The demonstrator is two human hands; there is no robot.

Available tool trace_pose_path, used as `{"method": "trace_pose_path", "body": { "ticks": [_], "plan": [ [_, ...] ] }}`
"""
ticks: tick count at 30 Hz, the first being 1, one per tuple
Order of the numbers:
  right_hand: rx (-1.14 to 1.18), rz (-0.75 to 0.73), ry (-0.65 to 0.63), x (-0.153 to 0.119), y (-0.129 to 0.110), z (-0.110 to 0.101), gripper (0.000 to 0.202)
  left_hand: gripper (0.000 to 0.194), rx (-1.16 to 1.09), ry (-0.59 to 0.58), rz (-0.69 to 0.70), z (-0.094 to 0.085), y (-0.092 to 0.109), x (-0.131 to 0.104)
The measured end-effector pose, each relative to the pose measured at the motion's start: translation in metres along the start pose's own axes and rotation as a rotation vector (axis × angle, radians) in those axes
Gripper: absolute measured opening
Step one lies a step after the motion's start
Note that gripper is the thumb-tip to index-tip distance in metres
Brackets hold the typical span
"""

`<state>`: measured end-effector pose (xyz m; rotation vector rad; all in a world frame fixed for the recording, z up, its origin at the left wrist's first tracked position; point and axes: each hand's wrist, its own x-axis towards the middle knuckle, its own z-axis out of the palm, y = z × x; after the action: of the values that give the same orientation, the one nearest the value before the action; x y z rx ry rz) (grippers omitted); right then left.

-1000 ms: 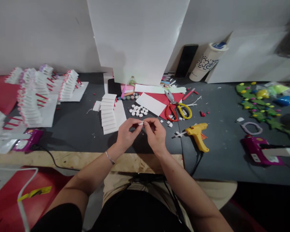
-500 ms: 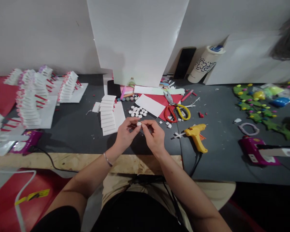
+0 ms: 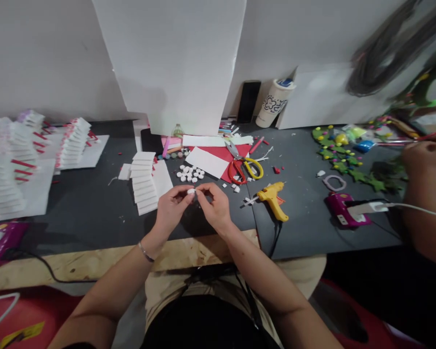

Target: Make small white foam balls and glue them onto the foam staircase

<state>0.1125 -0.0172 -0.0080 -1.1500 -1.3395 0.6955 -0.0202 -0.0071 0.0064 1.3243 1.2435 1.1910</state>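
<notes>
Taking the clock from your two joined hands, with twelve o'clock straight away from you, the dark lettering and flower drawing on the white tumbler at half past one are too small to read. The yellow label on the red seat at eight o'clock is not legible either.

One white disc sits between your fingertips, over the near part of the worktop. Your left hand pinches it between thumb and forefinger, and your right hand closes its thumb and forefinger on the opposite edge; both grips are nearly closed.

At twelve o'clock, just beyond your hands, lies a cluster of loose discs, roughly fifteen; they overlap too much for you to count exactly. You have one stepped white paper piece between nine and ten, one pair of scissors with one red and one yellow handle at two, and one yellow glue gun at three. One black phone leans at one o'clock. Two purple power strips flank you, near three and between eight and nine. Close to three, well apart from yours, is a co-worker's hand.
</notes>
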Motion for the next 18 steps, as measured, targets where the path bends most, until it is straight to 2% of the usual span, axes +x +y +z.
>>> {"method": "trace_pose_path", "body": {
  "ticks": [2, 4, 7, 10, 12, 14, 16, 18],
  "plan": [
    [-0.045, -0.004, -0.010, 0.004, -0.003, -0.003, 0.013, 0.032, 0.007, 0.004, -0.015, -0.001, 0.000, 0.002],
    [-0.165, -0.027, -0.067, 0.008, -0.010, -0.018, 0.015, 0.033, 0.000, 0.017, -0.038, -0.002, 0.000, 0.005],
    [-0.497, -0.089, -0.159, 0.012, -0.024, -0.066, 0.020, 0.032, -0.029, 0.042, -0.077, -0.003, 0.002, 0.007],
    [-0.849, -0.059, -0.042, 0.005, -0.026, -0.127, 0.025, 0.029, -0.045, 0.034, -0.096, -0.003, 0.003, 0.007],
    [-1.064, 0.015, -0.004, -0.005, -0.016, -0.159, 0.030, 0.027, -0.060, 0.016, -0.102, -0.001, 0.003, 0.007],
    [-1.207, 0.080, -0.050, -0.015, 0.001, -0.178, 0.039, 0.025, -0.090, -0.005, -0.113, 0.001, 0.002, 0.006],
    [-1.286, 0.120, -0.123, -0.020, 0.020, -0.185, 0.045, 0.024, -0.134, -0.019, -0.133, 0.003, 0.000, 0.006],
    [-1.298, 0.115, -0.141, -0.021, 0.035, -0.186, 0.045, 0.024, -0.176, -0.025, -0.157, 0.004, -0.002, 0.006]
  ]
}}
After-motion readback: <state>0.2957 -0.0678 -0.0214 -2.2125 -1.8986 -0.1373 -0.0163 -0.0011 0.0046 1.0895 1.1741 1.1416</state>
